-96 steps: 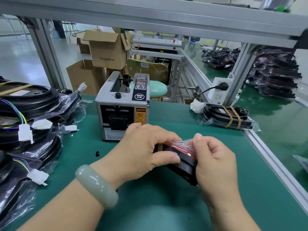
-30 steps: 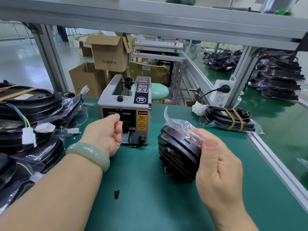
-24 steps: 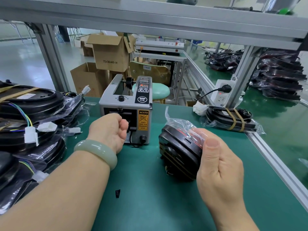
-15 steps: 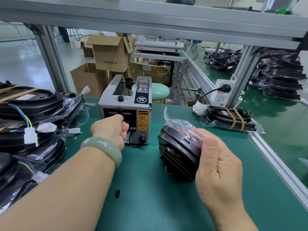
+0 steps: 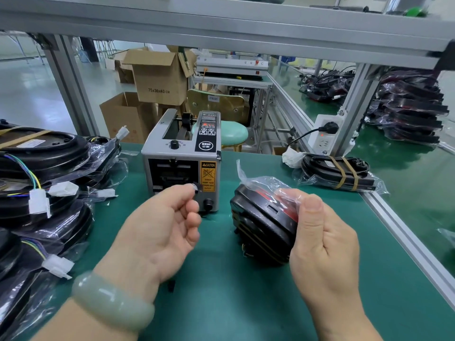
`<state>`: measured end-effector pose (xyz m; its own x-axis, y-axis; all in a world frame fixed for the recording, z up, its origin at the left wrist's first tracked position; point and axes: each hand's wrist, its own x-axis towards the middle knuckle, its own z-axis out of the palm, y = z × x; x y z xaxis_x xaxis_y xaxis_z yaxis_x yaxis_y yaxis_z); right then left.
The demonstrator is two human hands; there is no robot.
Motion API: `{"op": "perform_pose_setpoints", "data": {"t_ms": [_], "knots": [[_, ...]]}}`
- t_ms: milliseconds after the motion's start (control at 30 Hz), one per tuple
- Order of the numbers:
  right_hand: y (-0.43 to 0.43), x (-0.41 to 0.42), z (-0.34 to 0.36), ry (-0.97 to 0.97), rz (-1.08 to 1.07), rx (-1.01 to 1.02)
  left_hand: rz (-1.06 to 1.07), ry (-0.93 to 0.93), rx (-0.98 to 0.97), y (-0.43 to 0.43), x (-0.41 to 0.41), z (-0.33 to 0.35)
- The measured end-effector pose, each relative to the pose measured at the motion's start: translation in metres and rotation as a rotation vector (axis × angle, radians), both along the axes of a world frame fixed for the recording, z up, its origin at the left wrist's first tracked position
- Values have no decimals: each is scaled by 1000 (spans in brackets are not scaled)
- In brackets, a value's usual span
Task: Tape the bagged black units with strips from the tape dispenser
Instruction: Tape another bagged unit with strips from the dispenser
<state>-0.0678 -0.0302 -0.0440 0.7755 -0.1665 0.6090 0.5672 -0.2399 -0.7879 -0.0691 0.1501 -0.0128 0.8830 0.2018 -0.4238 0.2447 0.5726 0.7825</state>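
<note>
Standing on edge, the bagged black unit (image 5: 261, 225) is clamped by the right hand (image 5: 322, 244). Left hand (image 5: 162, 230), fingers curled, lies just on the near side of the tape dispenser (image 5: 182, 158); whether it holds anything cannot be told.

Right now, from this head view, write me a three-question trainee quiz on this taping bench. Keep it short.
1. True or false: the right hand grips the bagged black unit.
2. How many tan tape bands cross the finished unit lying at the back right? A one, B two, C four.
3. Fill in: the yellow label on the tape dispenser is headed "____".
Key: 1 true; 2 B; 3 CAUTION.
</note>
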Motion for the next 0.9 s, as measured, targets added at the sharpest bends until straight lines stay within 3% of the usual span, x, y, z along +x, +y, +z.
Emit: {"op": "perform_pose_setpoints", "data": {"t_ms": [367, 900], "knots": [[5, -3, -2, 2, -51, -10, 16, -399, 377, -50, -50, 14], [15, -7, -6, -179, -69, -193, -5, -364, 454, -52, -45, 9]]}}
